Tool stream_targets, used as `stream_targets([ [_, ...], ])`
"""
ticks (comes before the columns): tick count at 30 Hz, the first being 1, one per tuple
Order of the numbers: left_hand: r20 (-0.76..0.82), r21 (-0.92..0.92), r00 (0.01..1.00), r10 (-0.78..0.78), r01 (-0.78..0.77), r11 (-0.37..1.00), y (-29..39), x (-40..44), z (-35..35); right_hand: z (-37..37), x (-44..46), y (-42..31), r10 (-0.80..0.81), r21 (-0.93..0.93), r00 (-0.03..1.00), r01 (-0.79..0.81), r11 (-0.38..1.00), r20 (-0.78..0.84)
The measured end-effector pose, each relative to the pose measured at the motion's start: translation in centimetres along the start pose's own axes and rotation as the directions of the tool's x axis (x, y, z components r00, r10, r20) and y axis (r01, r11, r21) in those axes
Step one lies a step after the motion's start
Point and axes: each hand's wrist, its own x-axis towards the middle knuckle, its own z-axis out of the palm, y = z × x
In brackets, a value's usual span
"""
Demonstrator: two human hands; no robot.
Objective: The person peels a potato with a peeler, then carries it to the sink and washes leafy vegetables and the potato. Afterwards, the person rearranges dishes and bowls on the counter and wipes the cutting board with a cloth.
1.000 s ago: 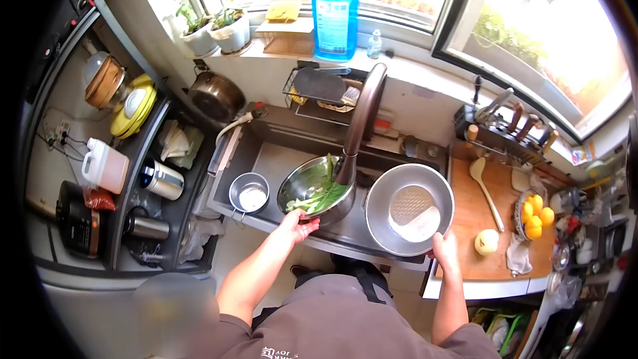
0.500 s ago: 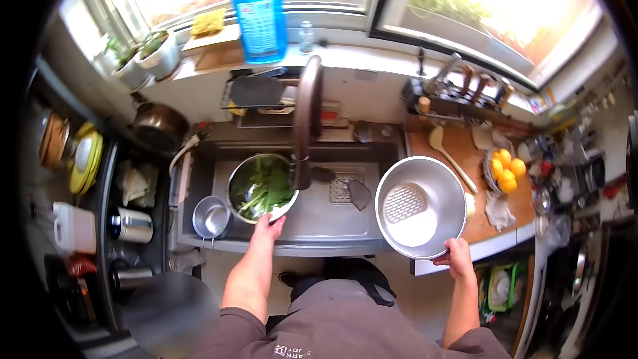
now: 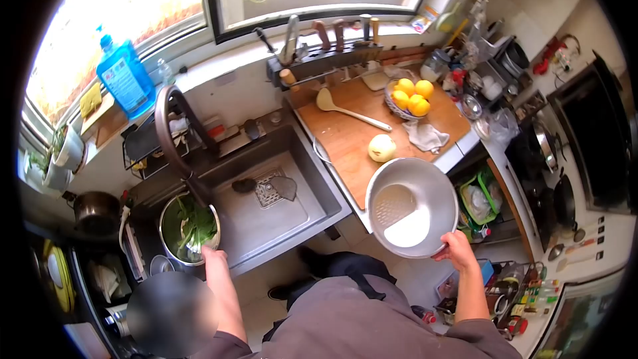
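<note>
My left hand (image 3: 211, 255) is closed on the near rim of a metal bowl (image 3: 163, 231) in the left part of the sink. Green leafy vegetables (image 3: 197, 225) lie in that bowl, below the dark faucet (image 3: 166, 126). My right hand (image 3: 454, 250) grips the lower right rim of a large silver pot (image 3: 435, 203), which is tilted so that its inside shows. The pot hangs over the front edge of the wooden board (image 3: 332, 139), close to a pale round fruit or vegetable (image 3: 382, 148).
A sink (image 3: 279, 216) holds a drain strainer (image 3: 269, 188). On the board lie a long pale spoon (image 3: 352, 113), a basket of orange fruit (image 3: 413, 98) and a white cloth (image 3: 427, 137). A knife rack (image 3: 319, 63) stands behind. A small metal pot (image 3: 161, 265) sits beside the bowl.
The view has turned right. The silver pot has moved out of the sink area, rightwards to the board's front edge. The vegetable bowl stays in my left hand at the sink's left.
</note>
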Motion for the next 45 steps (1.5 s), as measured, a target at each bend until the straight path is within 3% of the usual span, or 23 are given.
stream_targets([
  [2,-0.11,0.094,0.987,0.12,-0.11,0.99,-1.1,-8.3,2.2,0.6,0.6,0.3,-0.011,-0.05,0.996,0.015,0.999,0.085],
  [3,0.089,0.134,0.99,0.11,-0.122,0.983,-1.7,-13.4,2.7,1.0,1.6,0.4,-0.025,-0.056,0.988,0.034,0.998,0.151],
  [4,0.469,0.146,0.882,0.05,-0.133,0.98,-3.0,-17.5,2.5,1.9,2.6,0.1,-0.011,-0.078,0.979,0.027,0.997,0.202],
  [5,0.646,0.271,0.758,-0.092,-0.115,0.956,-4.5,-21.4,2.8,2.8,3.9,0.1,-0.02,-0.09,0.966,0.045,0.995,0.259],
  [7,0.704,0.625,0.541,-0.461,-0.163,0.763,-5.7,-34.0,4.3,5.0,6.2,-1.2,-0.009,-0.125,0.94,0.054,0.991,0.34],
  [9,0.711,0.699,0.359,-0.604,-0.276,0.659,-8.5,-37.3,5.7,6.4,9.3,-2.0,0.019,-0.174,0.884,0.071,0.982,0.467],
  [10,0.74,0.672,0.391,-0.547,-0.377,0.638,-9.8,-39.2,6.4,7.2,9.2,-3.9,-0.018,-0.176,0.871,0.119,0.977,0.492],
  [11,0.744,0.666,0.401,-0.535,-0.384,0.639,-11.0,-39.7,7.1,7.2,10.7,-4.8,-0.043,-0.169,0.827,0.165,0.972,0.561],
  [13,0.792,0.608,0.524,-0.313,-0.632,0.48,-13.5,-40.6,8.8,6.5,13.0,-6.9,-0.045,-0.221,0.745,0.255,0.941,0.666],
  [15,0.749,0.618,0.632,-0.2,-0.555,0.557,-15.9,-41.2,10.5,5.6,17.9,-6.0,-0.138,-0.162,0.677,0.36,0.919,0.723],
  [17,0.733,0.545,0.671,-0.11,-0.483,0.685,-17.7,-41.6,11.6,2.5,22.9,-7.9,-0.06,-0.099,0.573,0.241,0.966,0.817],
  [18,0.717,0.499,0.695,-0.053,-0.459,0.735,-18.5,-41.9,11.4,0.4,27.6,-7.7,-0.155,0.047,0.543,0.208,0.977,0.825],
  [20,0.658,0.393,0.749,0.071,-0.422,0.817,-20.4,-43.5,11.7,-3.3,35.2,-9.0,-0.304,0.208,0.845,0.233,0.95,0.44],
  [21,0.623,0.413,0.777,0.09,-0.425,0.806,-20.7,-44.1,11.3,-4.9,39.6,-10.1,-0.342,0.07,0.919,0.335,0.94,0.195],
  [23,0.608,0.396,0.79,0.081,-0.39,0.831,-21.2,-44.8,10.9,-7.2,44.8,-12.1,-0.278,0.012,0.959,0.277,0.961,0.056],
  [27,0.499,0.37,0.856,0.137,-0.353,0.859,-22.4,-44.8,10.9,-7.4,50.4,-14.8,-0.169,0.034,0.942,0.167,0.985,0.291],
  [29,0.443,0.353,0.876,0.193,-0.369,0.86,-23.2,-45.8,11.3,-6.8,50.7,-16.1,0.004,0.177,0.9,-0.089,0.98,0.435],
  [30,0.422,0.364,0.884,0.2,-0.368,0.856,-23.5,-45.8,11.3,-6.7,51.4,-16.3,0.013,0.203,0.882,-0.123,0.971,0.471],
  [33,0.395,0.366,0.899,0.19,-0.344,0.865,-24.3,-45.7,11.3,-7.2,52.7,-16.7,-0.033,0.071,0.823,-0.009,0.997,0.567],
  [42,0.456,0.349,0.864,0.211,-0.392,0.851,-25.0,-46.8,13.4,-10.8,52.8,-15.5,-0.099,0.162,0.873,0.023,0.987,0.477],
  [45,0.432,0.379,0.874,0.223,-0.4,0.834,-25.1,-46.9,13.8,-14.3,54.0,-14.9,-0.128,0.267,0.927,0.032,0.963,0.351],
])
